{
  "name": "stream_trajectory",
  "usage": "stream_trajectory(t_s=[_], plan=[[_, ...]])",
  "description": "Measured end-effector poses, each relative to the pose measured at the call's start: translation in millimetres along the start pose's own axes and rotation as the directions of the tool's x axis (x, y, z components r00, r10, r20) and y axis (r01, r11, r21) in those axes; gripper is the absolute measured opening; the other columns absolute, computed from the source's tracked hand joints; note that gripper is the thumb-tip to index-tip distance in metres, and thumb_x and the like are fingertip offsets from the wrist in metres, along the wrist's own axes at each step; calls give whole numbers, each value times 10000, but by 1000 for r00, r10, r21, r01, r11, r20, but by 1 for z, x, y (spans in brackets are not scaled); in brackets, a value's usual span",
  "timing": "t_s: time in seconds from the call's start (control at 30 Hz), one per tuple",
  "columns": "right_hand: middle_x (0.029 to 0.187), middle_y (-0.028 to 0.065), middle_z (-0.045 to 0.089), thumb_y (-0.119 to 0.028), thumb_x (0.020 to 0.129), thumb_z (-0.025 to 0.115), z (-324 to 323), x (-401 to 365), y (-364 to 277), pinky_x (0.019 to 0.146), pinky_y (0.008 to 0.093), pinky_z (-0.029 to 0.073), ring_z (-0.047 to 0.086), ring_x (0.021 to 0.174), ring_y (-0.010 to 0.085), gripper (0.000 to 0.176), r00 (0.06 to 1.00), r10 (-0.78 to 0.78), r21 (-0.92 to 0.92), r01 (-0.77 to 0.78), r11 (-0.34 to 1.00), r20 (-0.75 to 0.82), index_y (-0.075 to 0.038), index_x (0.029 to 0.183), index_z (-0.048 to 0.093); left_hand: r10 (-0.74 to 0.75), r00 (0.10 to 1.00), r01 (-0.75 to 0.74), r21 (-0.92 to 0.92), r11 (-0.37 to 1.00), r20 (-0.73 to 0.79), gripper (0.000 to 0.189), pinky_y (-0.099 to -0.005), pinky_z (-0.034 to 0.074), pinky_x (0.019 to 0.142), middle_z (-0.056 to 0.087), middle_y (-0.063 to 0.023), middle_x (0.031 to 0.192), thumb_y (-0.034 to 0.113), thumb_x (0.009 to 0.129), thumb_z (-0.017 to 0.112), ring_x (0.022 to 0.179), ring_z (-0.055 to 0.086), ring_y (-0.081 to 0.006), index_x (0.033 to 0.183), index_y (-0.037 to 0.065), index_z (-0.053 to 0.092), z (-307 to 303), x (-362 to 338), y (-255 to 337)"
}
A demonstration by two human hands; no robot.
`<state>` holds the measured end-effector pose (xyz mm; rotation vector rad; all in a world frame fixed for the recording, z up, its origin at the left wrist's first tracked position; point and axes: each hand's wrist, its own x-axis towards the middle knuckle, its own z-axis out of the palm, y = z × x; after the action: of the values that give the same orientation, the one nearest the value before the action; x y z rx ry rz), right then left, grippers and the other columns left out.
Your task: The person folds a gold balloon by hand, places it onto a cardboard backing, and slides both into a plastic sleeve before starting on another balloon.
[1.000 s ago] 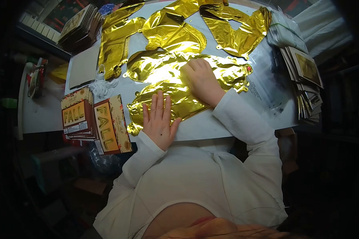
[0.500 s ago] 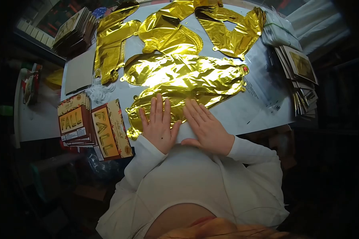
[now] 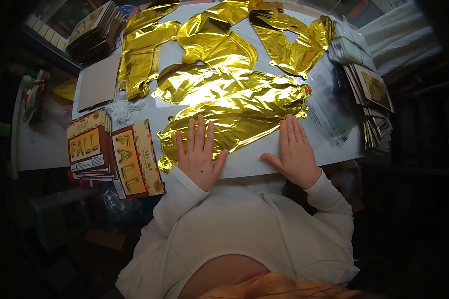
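Flat on the near part of the gold foil balloon lies my left hand, palm down with fingers stretched. My right hand is also open and palm down, mostly on the table, its fingertips at the balloon's lower right edge. The shiny balloon is deflated and creased, with small tabs along its edges and a red spot at its right end. Beyond it, more deflated gold foil balloons lie spread out: a letter-shaped one at left, another in the middle and a third at right.
Printed packages marked FALL lie at the table's left front, beside a stack of similar ones. White string and a grey card sit behind them. Card stacks and clear plastic packs stand at right.
My right hand has slid to the right along the balloon's lower edge, away from my left hand. My left hand stays in place on the foil.
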<state>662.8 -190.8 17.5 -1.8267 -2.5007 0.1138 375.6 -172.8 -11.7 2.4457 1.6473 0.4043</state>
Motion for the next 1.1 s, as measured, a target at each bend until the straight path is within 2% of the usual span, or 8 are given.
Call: stream_trajectory(t_s=[0.27, 0.47, 0.57, 0.63, 0.77, 0.97, 1.03, 1.1], plan=[[1616, 377, 345, -632, 963, 637, -42, 36, -15, 1277, 528, 244, 309, 1552, 468, 923, 994, 57, -278, -30, 960, 89, 169, 1410, 534, 31, 999, -32, -14, 999, -34, 777, -666, 129, 1254, 289, -244, 1704, 473, 1026, 595, 1584, 241, -440, 1613, 10, 384, -2, 1, -2], [1437, 229, 592, -424, 955, 752, -19, 180, 0, 1112, 484, 457, 569, 1313, 411, 538, 938, -276, 118, 304, 945, -208, -26, 1303, 652, 34, 998, -32, 27, 999, -45, 772, -656, 123, 1260, 301, -240, 1698, 488, 1030, 584, 1584, 242, -438, 1615, 24, 385, 0, -1, -1], [1224, 188, 683, -381, 917, 807, -7, 240, 8, 944, 440, 533, 662, 1108, 358, 508, 970, -211, 93, 223, 970, -117, -18, 1239, 656, 19, 999, -19, 2, 1000, -41, 777, -653, 124, 1260, 294, -226, 1706, 490, 1032, 587, 1592, 235, -424, 1628, 41, 371, -2, -1, -1], [1054, 137, 702, -420, 868, 858, -5, 261, 13, 814, 408, 540, 679, 954, 290, 557, 985, -171, 474, 140, 869, 23, -23, 1206, 664, 9, 999, -9, -16, 1000, -35, 784, -651, 119, 1261, 285, -215, 1716, 491, 1033, 592, 1601, 226, -411, 1640, 54, 359, -3, -2, -1], [816, 34, 676, -246, 869, 884, 3, 281, 31, 691, 303, 490, 636, 792, 116, 405, 938, -254, 712, 11, 703, 235, -41, 1160, 692, 21, 999, -21, 1, 1000, -37, 795, -649, 145, 1258, 289, -213, 1714, 490, 1025, 604, 1590, 248, -418, 1642, 54, 355, -2, -1, -1], [774, 20, 630, -153, 853, 869, -44, 222, 20, 670, 316, 474, 590, 713, 140, 336, 912, -384, 582, 235, 778, 146, -59, 1131, 706, 25, 999, -25, 0, 1000, -36, 798, -648, 150, 1257, 287, -214, 1713, 482, 1019, 612, 1589, 247, -420, 1639, 50, 355, -6, -1, 0], [903, 51, 659, -68, 829, 820, -32, 200, 24, 733, 394, 511, 629, 807, 246, 349, 794, -567, 275, 607, 745, -217, -80, 1162, 717, 27, 999, -27, 3, 1000, -38, 794, -648, 151, 1257, 285, -215, 1713, 479, 1017, 613, 1588, 248, -422, 1635, 49, 359, -6, 0, 0], [1016, 70, 669, -44, 810, 802, -24, 173, 19, 795, 425, 527, 644, 906, 286, 405, 792, -561, 231, 608, 759, -243, -91, 1202, 712, 24, 999, -24, -9, 1000, -42, 799, -678, 184, 1222, 352, -222, 1668, 474, 1017, 611, 1539, 323, -428, 1638, 48, 343, -5, 0, 0]])
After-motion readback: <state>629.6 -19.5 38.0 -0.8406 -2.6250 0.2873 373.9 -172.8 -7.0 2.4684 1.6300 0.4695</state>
